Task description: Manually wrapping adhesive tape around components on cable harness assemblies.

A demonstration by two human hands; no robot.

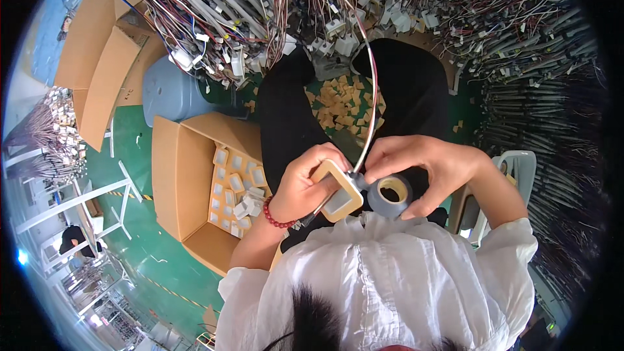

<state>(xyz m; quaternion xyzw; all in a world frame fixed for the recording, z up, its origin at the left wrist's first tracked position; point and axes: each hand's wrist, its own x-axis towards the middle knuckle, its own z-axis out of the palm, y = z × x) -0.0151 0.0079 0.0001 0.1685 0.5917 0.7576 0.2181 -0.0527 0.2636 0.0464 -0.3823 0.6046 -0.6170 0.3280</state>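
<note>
Left hand (305,188) pinching a light, stiff rectangular pad (338,190) by its edge, right hand (422,169) curled around a grey tape roll (390,194) just beside it, thin limp wire bundle (372,91) probably best pinched close to the fingertips.

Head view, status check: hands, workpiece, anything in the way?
Left hand holds tan square frame. Right hand holds grey tape roll, pinching at wire bundle. Nothing blocking.
</note>
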